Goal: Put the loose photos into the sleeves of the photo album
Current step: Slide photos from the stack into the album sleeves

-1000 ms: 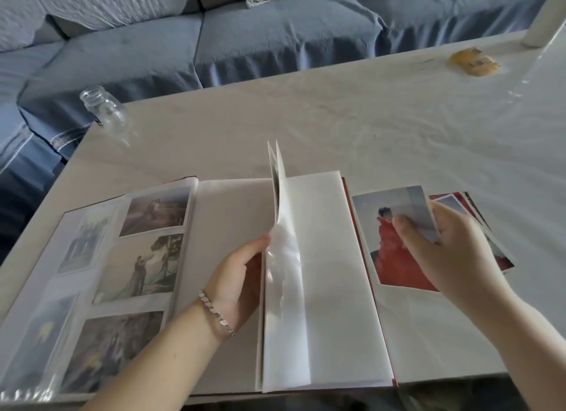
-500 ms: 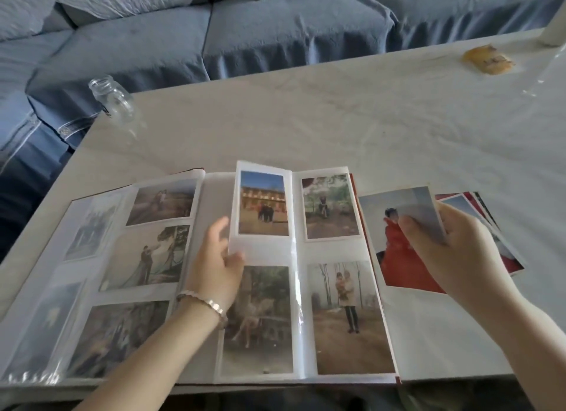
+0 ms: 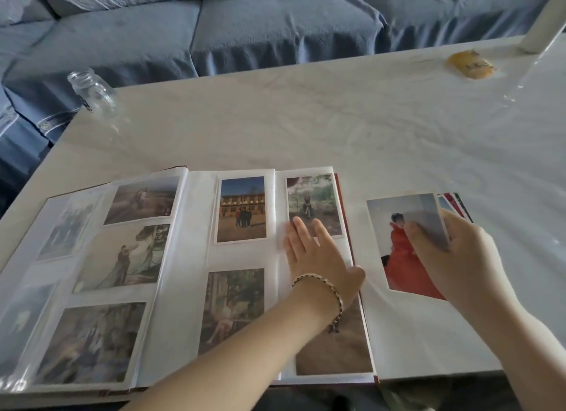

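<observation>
The photo album [image 3: 196,257] lies open on the white table [image 3: 306,119], its clear sleeves holding several photos. My left hand [image 3: 318,254] lies flat with straight fingers on the rightmost page, below a photo of a figure among trees [image 3: 312,202]. To the right of the album my right hand [image 3: 459,257] pinches a loose photo of a person in a red dress [image 3: 401,248] by its right edge, thumb on top. A small stack of loose photos [image 3: 456,202] sits under and behind that hand, mostly hidden.
A clear glass jar [image 3: 92,91] stands at the table's far left corner. A yellowish wrapped item [image 3: 470,64] lies at the far right, near a white post [image 3: 542,27]. A blue sofa [image 3: 245,27] runs behind the table.
An upright album page was turned and laid flat. My left hand moved right from the page edge onto the rightmost page. My right hand kept its hold on the red-dress photo.
</observation>
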A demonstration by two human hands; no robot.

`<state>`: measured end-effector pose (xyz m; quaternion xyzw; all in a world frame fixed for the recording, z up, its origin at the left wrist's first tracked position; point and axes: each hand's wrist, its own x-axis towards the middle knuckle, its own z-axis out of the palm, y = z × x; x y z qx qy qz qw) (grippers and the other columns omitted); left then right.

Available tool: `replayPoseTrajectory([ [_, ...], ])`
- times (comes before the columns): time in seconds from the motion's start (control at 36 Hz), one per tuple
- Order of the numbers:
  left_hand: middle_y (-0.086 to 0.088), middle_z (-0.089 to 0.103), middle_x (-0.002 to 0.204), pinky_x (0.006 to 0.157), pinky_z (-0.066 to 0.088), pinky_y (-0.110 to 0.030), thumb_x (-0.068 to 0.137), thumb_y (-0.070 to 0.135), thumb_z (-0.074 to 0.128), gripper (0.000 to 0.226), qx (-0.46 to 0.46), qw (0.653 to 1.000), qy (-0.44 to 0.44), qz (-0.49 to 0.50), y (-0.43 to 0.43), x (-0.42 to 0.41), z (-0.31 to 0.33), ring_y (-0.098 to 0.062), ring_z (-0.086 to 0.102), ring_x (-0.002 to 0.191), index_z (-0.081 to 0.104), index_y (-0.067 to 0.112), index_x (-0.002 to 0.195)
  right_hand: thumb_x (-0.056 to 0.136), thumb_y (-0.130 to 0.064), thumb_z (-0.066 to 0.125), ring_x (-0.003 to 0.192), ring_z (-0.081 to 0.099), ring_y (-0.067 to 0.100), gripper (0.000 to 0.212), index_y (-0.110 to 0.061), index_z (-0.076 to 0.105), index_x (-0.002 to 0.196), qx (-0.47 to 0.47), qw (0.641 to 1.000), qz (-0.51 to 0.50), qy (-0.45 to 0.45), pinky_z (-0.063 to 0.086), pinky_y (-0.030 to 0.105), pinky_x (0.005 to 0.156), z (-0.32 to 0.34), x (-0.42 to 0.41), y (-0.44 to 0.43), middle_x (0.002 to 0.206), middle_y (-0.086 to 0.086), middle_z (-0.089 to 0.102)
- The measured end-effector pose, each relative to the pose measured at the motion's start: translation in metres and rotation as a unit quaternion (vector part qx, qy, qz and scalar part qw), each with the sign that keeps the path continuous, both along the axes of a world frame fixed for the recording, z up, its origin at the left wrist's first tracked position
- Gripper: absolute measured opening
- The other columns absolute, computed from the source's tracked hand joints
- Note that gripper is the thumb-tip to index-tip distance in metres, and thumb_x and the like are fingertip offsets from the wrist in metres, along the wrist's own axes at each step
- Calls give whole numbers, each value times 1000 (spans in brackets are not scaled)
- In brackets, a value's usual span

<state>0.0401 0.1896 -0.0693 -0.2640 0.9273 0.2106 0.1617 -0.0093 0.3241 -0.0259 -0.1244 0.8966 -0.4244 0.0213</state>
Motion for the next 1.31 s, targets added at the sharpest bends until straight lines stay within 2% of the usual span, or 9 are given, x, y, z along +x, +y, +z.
replayPoseTrajectory([
  [0.17,-9,23,152,112,27,-37,88,38,51,73,135,988,62,52,-18,7,19,-26,25,139,18,10,147,89,-13,58,55,53,3,36,-40,51,66,-20,1000,5,15,40,11,49,-2,-2,3,61,-14,56],
  [0.25,-1,64,83,64,46,-20,88,29,56,31,143,979,123,75,-39,15,36,-19,62,79,66,5,106,89,-14,58,53,55,2,21,-28,63,75,-21,1000,18,16,39,6,49,-5,-2,1,61,-9,60],
  [0.33,-5,46,51,39,27,-13,88,21,57,32,101,983,143,55,-60,22,46,-15,41,47,67,-5,73,90,-17,57,53,53,3,13,-14,68,86,-6,1000,24,17,39,6,48,-8,-3,-3,63,-5,60],
  [0.64,16,38,31,38,28,-9,60,33,84,46,207,944,208,148,-74,34,48,1,37,33,46,16,42,87,-22,56,55,53,11,17,-10,67,83,14,998,35,47,36,17,47,-2,-1,-9,59,2,60],
  [0.81,8,47,45,42,31,-9,49,49,70,41,240,922,258,158,-85,50,49,-1,38,39,53,11,51,90,-21,58,54,55,12,13,-15,65,81,17,994,43,102,39,7,50,6,2,-3,58,-6,57],
  [0.92,14,57,43,45,36,-9,75,23,73,22,195,929,271,161,-108,72,48,3,51,45,59,21,58,86,-28,60,44,46,10,22,-18,55,67,0,990,41,137,37,8,47,11,4,-8,51,-8,49],
  [1.03,1,67,71,75,53,-37,81,7,68,37,109,934,261,216,-135,95,31,-22,65,72,58,19,115,78,-49,49,55,48,22,46,-6,54,62,0,993,37,109,37,25,52,8,4,-23,49,8,53],
  [1.19,-7,24,147,109,18,-18,83,-2,52,65,-70,975,198,72,-131,96,10,-21,26,134,38,22,141,85,-23,62,46,56,8,22,-10,61,67,-65,997,25,-24,39,21,45,-2,8,-54,50,0,60],
  [1.31,5,22,154,109,9,-14,88,-3,42,53,-88,983,112,-118,-124,66,6,-12,16,142,44,20,136,87,-7,54,49,55,14,14,-8,59,74,-176,955,-24,-238,44,24,54,-15,8,-63,57,4,62],
])
